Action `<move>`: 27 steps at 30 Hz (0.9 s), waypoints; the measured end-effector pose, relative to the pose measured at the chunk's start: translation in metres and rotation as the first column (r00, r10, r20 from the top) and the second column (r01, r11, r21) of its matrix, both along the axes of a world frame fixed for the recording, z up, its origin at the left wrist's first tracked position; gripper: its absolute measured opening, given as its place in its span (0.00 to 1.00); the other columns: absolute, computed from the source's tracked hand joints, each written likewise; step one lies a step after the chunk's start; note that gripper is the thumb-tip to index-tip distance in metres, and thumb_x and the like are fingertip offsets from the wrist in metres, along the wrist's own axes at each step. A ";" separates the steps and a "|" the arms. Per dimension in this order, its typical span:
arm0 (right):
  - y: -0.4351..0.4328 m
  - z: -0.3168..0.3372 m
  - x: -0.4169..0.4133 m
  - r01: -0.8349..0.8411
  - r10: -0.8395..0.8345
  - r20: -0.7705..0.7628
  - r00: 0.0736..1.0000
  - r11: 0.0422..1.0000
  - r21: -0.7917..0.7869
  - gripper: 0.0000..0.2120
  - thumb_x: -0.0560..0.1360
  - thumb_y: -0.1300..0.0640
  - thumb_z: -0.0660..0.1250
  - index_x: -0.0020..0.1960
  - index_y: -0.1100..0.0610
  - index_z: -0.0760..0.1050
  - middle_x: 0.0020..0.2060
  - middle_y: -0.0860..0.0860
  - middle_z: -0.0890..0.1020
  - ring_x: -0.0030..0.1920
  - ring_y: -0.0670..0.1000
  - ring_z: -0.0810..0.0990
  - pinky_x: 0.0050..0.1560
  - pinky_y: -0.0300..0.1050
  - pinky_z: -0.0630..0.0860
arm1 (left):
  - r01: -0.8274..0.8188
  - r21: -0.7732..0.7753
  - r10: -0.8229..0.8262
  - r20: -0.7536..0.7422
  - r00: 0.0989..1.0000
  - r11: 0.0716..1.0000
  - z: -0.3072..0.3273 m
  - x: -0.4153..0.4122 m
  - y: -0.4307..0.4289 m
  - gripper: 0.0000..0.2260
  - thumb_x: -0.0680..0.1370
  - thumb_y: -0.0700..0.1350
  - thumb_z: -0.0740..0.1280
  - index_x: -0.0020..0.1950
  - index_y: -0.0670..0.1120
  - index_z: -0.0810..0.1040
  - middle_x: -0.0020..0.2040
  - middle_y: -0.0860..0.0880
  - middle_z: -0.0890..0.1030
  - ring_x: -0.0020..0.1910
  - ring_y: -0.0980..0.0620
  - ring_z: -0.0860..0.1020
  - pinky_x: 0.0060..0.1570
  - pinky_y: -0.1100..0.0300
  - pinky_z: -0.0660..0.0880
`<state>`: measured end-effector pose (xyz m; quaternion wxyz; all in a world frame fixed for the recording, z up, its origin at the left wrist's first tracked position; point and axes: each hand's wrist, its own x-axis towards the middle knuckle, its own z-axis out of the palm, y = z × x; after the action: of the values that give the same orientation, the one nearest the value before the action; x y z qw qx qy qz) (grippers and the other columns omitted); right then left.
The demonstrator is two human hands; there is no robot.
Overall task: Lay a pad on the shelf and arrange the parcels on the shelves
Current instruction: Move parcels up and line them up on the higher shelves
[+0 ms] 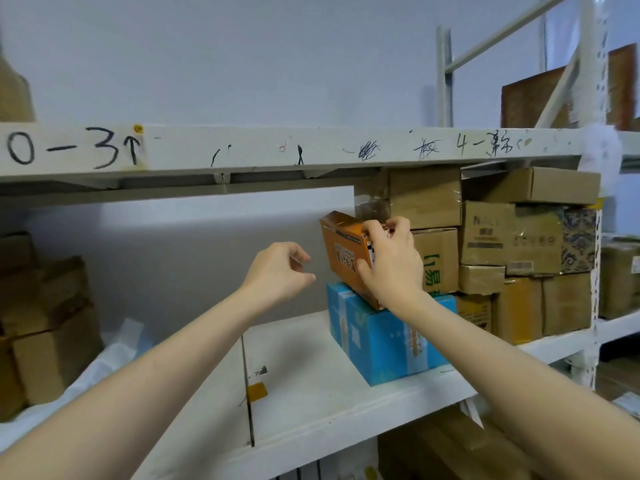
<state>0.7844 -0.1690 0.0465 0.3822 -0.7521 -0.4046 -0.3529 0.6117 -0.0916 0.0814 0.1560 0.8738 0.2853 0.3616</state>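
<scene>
Now clamps right hand (391,261) round orange box (341,249) atop blue box (377,341), holds left hand (280,271) beside it loosely curled, empty.

Orange box (341,252) half behind right hand (391,263)

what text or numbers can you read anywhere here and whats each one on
"0-3" with an up arrow: handwritten on the shelf beam, left end.
"4-" then a scrawled character I cannot read: same beam, right end.
Crossed-out scribbles between them: unreadable.
Green "易": cardboard box behind the right hand.
Faint "NA...": brown box, rest too pale.
Orange box and blue box: print too blurred.
</scene>
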 end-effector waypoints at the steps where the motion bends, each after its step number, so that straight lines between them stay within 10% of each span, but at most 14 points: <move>1: 0.000 0.000 -0.001 -0.052 0.052 -0.029 0.998 0.999 0.013 0.24 0.73 0.54 0.70 0.65 0.47 0.65 0.64 0.54 0.64 0.60 0.56 0.70 0.48 0.49 0.79 | 0.002 -0.001 -0.002 0.005 1.000 1.000 0.000 -0.003 0.001 0.10 0.72 0.45 0.73 0.52 0.49 0.78 0.48 0.49 0.79 0.48 0.52 0.77 0.46 0.62 0.71; 11: -0.030 0.006 -0.039 -0.418 0.407 0.093 0.909 0.886 0.203 0.20 0.71 0.56 0.70 0.62 0.47 0.71 0.59 0.48 0.71 0.58 0.48 0.72 0.52 0.46 0.77 | 0.058 0.187 -0.067 0.039 0.997 0.981 0.008 -0.019 0.000 0.28 0.72 0.45 0.73 0.70 0.47 0.68 0.67 0.47 0.71 0.65 0.48 0.71 0.61 0.57 0.69; 17: -0.061 0.012 -0.050 -0.705 0.735 -0.043 0.676 0.663 0.251 0.20 0.70 0.52 0.70 0.59 0.41 0.68 0.57 0.46 0.73 0.57 0.44 0.75 0.56 0.49 0.78 | 0.111 0.400 -0.073 -0.109 0.991 0.910 0.015 -0.018 -0.018 0.35 0.70 0.64 0.67 0.73 0.55 0.63 0.70 0.51 0.68 0.71 0.48 0.66 0.70 0.38 0.59; 23: -0.097 0.011 -0.034 -0.808 0.867 -0.195 0.459 0.499 0.314 0.26 0.69 0.53 0.72 0.64 0.47 0.67 0.59 0.46 0.75 0.57 0.42 0.77 0.51 0.35 0.77 | 0.314 0.149 -0.299 -0.112 0.948 0.938 0.017 -0.026 -0.058 0.18 0.73 0.56 0.70 0.59 0.55 0.70 0.53 0.55 0.78 0.51 0.56 0.79 0.48 0.60 0.78; 27: -0.122 0.007 -0.023 -0.902 0.862 -0.392 0.321 0.404 0.151 0.35 0.72 0.59 0.74 0.69 0.43 0.57 0.65 0.48 0.70 0.59 0.42 0.77 0.48 0.34 0.78 | 0.245 0.160 -0.231 -0.105 0.967 0.956 0.013 -0.031 -0.084 0.21 0.71 0.56 0.72 0.60 0.56 0.69 0.58 0.52 0.77 0.53 0.54 0.78 0.52 0.56 0.78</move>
<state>0.7612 -0.2905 0.0536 0.5512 -0.4822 -0.6738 0.0983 0.5812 -0.1760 0.0940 0.1101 0.9266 0.1521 0.3259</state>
